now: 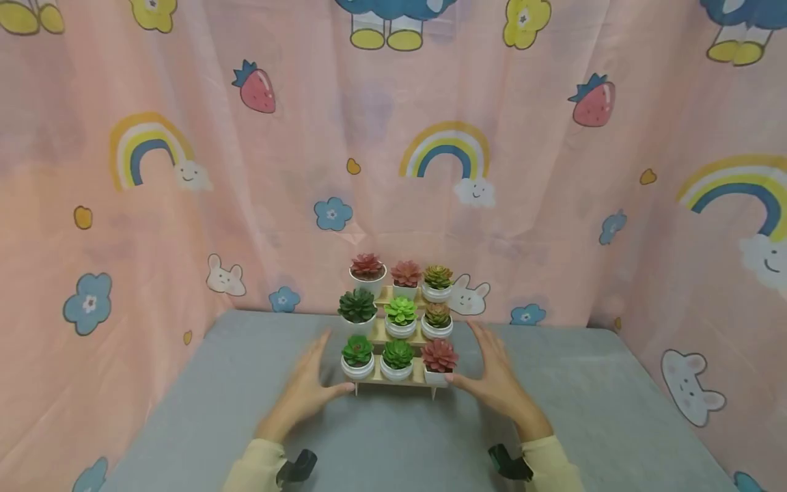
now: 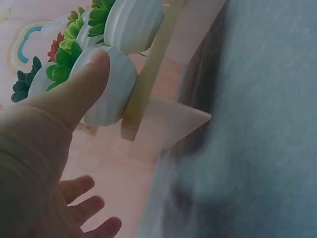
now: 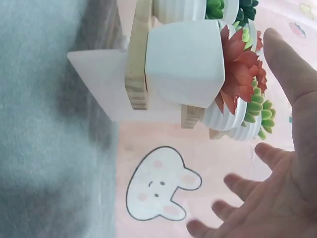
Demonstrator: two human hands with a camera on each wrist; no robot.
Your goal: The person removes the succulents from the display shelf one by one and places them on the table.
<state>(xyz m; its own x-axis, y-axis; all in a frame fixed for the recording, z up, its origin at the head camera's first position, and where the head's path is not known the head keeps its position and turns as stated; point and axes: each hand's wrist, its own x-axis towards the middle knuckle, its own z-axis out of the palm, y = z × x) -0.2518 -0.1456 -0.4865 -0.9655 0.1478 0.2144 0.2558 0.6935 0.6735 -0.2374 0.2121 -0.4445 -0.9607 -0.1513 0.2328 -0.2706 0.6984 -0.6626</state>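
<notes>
A three-tier wooden stand (image 1: 393,382) holds several small white pots of succulents. On its front tier are two green succulents and, at the right end, a square pot (image 3: 185,64) with a red succulent (image 1: 439,355). My left hand (image 1: 305,389) is spread beside the stand's left side, its thumb overlapping the ribbed round pot (image 2: 114,99) in the left wrist view. My right hand (image 1: 496,384) is spread at the other side, thumb near the square pot and fingers apart. Neither hand curls round anything.
The stand is on a grey tabletop (image 1: 590,403). Behind and at the sides hangs a pink curtain (image 1: 295,164) printed with rainbows, strawberries and rabbits. Dark camera mounts (image 1: 509,463) sit at both wrists, by pale yellow sleeves (image 1: 255,468).
</notes>
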